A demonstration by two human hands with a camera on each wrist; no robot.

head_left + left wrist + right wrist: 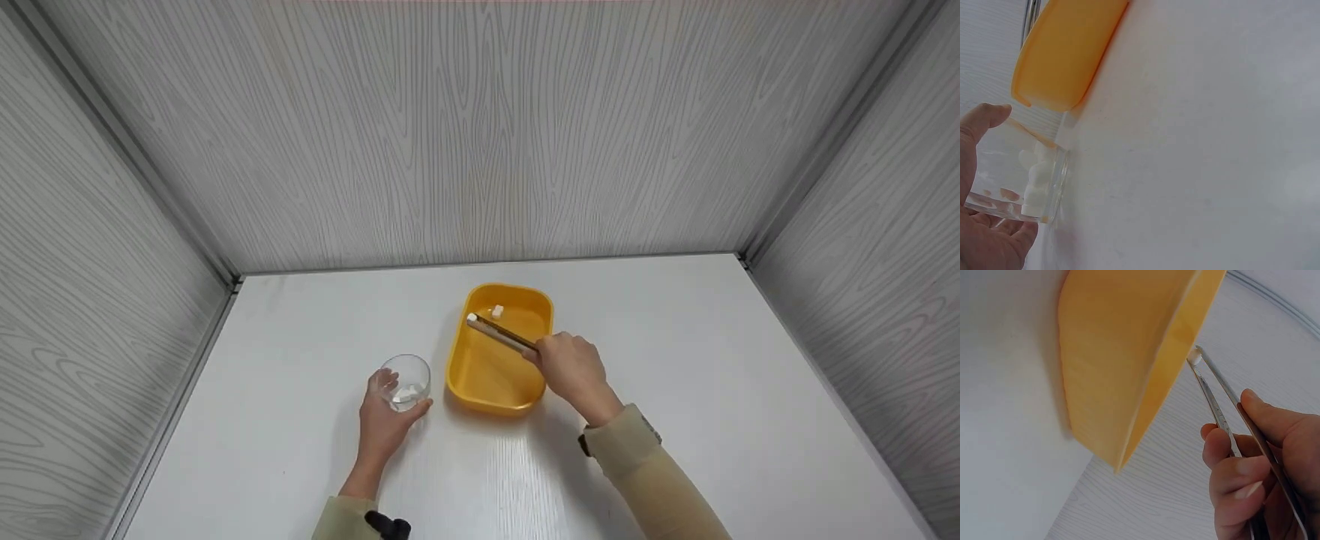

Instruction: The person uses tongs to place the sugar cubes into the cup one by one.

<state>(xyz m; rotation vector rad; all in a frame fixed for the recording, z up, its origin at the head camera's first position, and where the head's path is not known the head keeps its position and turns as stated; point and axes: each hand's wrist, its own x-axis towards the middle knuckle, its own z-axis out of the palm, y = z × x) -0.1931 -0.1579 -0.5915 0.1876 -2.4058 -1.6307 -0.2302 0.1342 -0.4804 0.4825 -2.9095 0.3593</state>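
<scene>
My right hand (574,367) grips a pair of metal tweezers (1216,402) above a yellow-orange tray (491,407). Between the tweezers' tips is a small white cube (1195,356), raised over the tray's left rim in the head view. Another white piece (497,311), perhaps more than one, lies at the tray's far end. My left hand (384,420) holds a clear glass (407,367) left of the tray, thumb on one side and fingers on the other. Several white pieces (1037,185) lie at the bottom of the glass, seen through its wall.
The white tabletop (675,360) carries the tray and the glass near its middle. Pale wood-grain panels stand behind (480,135) and on both sides. The tray's raised wall (1106,354) stands between the glass and the tray's inside.
</scene>
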